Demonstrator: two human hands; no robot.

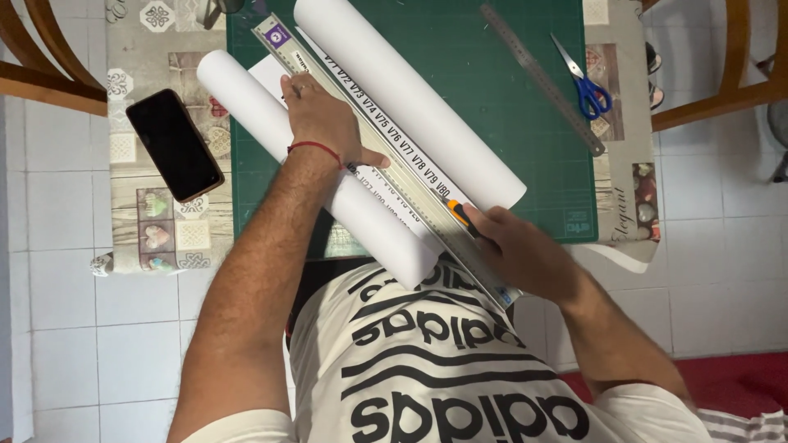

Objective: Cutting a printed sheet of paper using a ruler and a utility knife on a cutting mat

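The right hand (517, 246) has a closed grip on an orange-tipped cutter (460, 213), set against the edge of a long metal ruler (386, 156). The left hand (324, 119) presses flat on this ruler. Under it lies smooth white paper (410, 90), curled into rolls at both sides, on a green cutting mat (509, 123) covering the tabletop (156, 57). A glossy black phone (174, 144) lies left; blue-handled scissors (584, 82) lie far right.

The floor (66, 246) is made of pale square tiles. A small table (148, 164) wears a cloth with hearts and squares on it. Brown wooden chairs (739, 90) stand at both sides. A red mat (739, 381) lies low on the right. The light is bright.
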